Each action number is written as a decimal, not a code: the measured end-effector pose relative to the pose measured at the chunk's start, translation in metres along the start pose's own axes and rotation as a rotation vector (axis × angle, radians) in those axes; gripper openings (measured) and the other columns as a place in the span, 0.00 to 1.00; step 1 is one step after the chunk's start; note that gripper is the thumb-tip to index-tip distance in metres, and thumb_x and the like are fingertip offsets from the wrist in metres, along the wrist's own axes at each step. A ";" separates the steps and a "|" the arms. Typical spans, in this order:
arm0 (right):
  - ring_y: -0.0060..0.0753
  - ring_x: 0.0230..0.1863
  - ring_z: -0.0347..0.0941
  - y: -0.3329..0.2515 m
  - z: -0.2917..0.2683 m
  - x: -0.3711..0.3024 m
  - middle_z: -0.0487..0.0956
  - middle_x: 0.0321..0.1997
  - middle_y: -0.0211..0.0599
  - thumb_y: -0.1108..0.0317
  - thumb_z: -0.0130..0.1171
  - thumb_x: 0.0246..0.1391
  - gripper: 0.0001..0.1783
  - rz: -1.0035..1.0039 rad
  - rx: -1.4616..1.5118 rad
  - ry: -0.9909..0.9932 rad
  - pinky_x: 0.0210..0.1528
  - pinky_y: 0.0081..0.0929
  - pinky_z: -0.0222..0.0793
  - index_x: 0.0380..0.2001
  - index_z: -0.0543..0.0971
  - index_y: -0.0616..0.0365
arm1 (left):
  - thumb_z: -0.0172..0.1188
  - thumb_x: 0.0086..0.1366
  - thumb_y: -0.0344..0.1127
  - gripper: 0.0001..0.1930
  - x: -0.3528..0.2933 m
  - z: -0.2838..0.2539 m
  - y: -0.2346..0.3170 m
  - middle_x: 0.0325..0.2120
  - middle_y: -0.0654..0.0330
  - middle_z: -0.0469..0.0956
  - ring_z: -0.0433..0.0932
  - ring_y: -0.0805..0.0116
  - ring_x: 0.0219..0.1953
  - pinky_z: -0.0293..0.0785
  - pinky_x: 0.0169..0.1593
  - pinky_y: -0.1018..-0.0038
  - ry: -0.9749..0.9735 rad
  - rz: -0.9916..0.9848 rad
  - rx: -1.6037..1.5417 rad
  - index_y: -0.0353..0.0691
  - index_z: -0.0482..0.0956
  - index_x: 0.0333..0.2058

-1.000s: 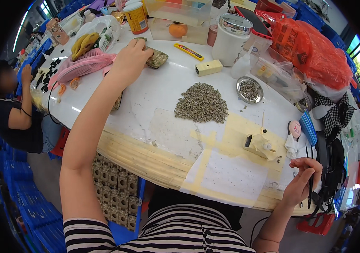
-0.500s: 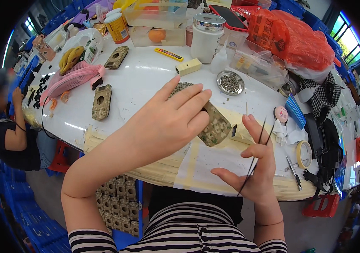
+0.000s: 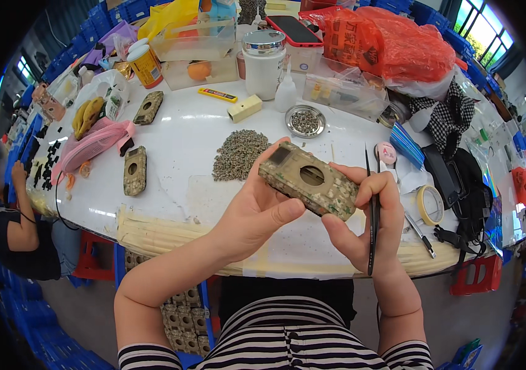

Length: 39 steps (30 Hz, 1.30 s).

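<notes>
A camouflage-patterned rectangular case [image 3: 337, 192] with a round hole in its face is held up above the table, tilted. My left hand [image 3: 247, 219] grips its left end, thumb along the near edge and fingers behind. At the right end, my right hand [image 3: 377, 246] touches the case with thumb and fingers. That same hand also carries black tweezers [image 3: 371, 237], pointing upward between its fingers. Behind my left hand lies a heap of small metallic pieces [image 3: 238, 154]. A round metal dish [image 3: 305, 121] beyond the case contains more of them.
Two similar cases [image 3: 134, 171] lie to the left. A cream block [image 3: 245, 108], a white jar [image 3: 263, 68] and a squeeze bottle [image 3: 285, 92] stand behind. On the right are a tape roll [image 3: 430, 205] and a pen [image 3: 420, 235]. Someone [image 3: 22, 222] sits at the far left.
My left hand has come back toward me and turned, now gripping the case. The case is raised between both hands, and the small heap is uncovered. My right hand has closed in on the case.
</notes>
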State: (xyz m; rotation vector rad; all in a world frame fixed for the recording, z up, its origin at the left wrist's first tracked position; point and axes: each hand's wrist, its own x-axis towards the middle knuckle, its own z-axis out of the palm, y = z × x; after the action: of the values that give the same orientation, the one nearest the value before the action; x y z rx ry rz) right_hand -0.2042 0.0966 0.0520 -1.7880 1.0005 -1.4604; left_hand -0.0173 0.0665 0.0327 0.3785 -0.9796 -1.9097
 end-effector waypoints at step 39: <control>0.36 0.31 0.73 0.010 -0.038 0.000 0.76 0.29 0.40 0.77 0.68 0.39 0.13 -0.281 -0.613 0.127 0.34 0.26 0.69 0.32 0.80 0.61 | 0.46 0.69 0.41 0.23 0.028 -0.015 -0.009 0.55 0.47 0.67 0.68 0.57 0.58 0.69 0.58 0.60 0.180 -0.260 -0.025 0.37 0.57 0.58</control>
State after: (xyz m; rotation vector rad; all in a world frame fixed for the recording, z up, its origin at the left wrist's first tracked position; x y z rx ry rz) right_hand -0.2433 0.0911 0.0516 -2.3667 1.4200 -1.5549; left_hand -0.0279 0.0382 0.0197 0.6777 -0.8181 -2.0753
